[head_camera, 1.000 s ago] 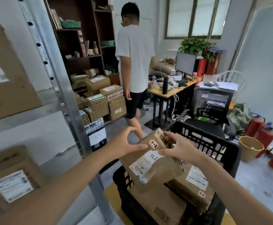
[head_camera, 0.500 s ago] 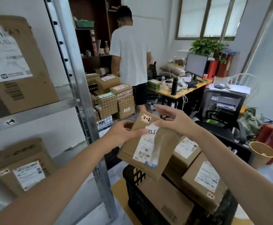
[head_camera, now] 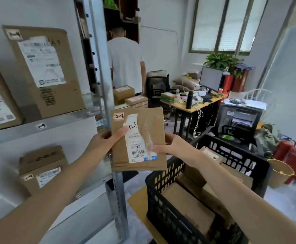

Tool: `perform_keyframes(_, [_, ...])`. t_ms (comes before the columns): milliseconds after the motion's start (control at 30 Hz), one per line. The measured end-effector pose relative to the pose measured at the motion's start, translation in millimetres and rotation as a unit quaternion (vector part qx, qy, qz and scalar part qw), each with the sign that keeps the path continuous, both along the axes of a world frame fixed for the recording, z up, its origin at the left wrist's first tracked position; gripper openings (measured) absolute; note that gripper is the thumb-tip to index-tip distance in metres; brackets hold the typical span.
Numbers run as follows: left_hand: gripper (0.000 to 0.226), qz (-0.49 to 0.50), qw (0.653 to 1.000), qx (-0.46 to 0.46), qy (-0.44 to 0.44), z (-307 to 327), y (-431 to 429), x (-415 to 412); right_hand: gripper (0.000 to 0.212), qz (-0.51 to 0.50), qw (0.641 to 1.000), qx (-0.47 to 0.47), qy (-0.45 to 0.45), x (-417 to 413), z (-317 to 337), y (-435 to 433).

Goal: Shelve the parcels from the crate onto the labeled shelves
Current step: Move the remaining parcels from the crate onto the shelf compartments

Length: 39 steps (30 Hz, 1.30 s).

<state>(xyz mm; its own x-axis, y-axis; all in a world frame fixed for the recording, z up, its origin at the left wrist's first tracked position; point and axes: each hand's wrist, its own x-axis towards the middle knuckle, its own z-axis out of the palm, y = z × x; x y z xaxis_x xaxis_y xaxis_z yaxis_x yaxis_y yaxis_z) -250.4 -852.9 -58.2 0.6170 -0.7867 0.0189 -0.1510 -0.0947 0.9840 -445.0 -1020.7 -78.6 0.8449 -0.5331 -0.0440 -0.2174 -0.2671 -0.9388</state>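
**Parcel in hand, label being checked**

At left, the shelves [head_camera: 69,119] hold boxes, and a small tag [head_camera: 41,126] sits on the upper shelf's front edge. The left hand [head_camera: 101,143] and right hand [head_camera: 173,147] each have a closed grip on the parcel [head_camera: 138,138], thumbs across its face. It is held upright before the shelf post, above and left of the crate [head_camera: 235,155]. Its corner sticker [head_camera: 119,116] reads 2-2. Next, likely: find the matching shelf tag and slide it in.
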Motion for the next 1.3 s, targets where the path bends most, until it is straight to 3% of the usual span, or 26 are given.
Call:
perform_keyframes(133, [0.056,0.058,0.997,0.010,-0.042,-3.7,64.8,22.7,0.089,0.022,0.999,0.019,-0.016,31.4,0.5,33.6])
perform_keyframes(233, [0.059,0.113,0.993,0.011,-0.012,-11.0,118.6,35.3,0.084,0.058,0.996,0.056,-0.037,64.3,-3.2,69.2])
perform_keyframes(333, [0.039,0.150,0.989,-0.013,0.006,-21.3,178.6,41.9,0.089,0.095,0.993,0.066,-0.021,98.8,-14.1,113.1])
perform_keyframes(433, [0.050,0.161,0.986,-0.034,0.017,-36.0,241.6,48.8,0.097,0.139,0.988,0.065,0.005,128.9,-29.1,161.2])
perform_keyframes(500, [0.057,0.211,0.976,-0.039,0.027,-47.1,284.6,50.6,0.090,0.170,0.982,0.079,0.008,144.9,-38.6,195.0])
perform_keyframes(633, [0.043,0.265,0.963,-0.040,0.027,-76.6,360.8,35.3,0.087,0.230,0.969,0.089,0.025,168.9,-58.2,257.7])
perform_keyframes(967, [0.022,0.412,0.907,-0.079,0.029,-93.7,510.5,2.0,0.077,0.318,0.938,0.139,0.020,207.4,-74.2,414.7])
perform_keyframes(1300, [0.022,0.512,0.848,-0.129,0.034,-116.6,627.3,-17.2,0.077,0.408,0.898,0.161,0.043,240.7,-90.7,549.7])
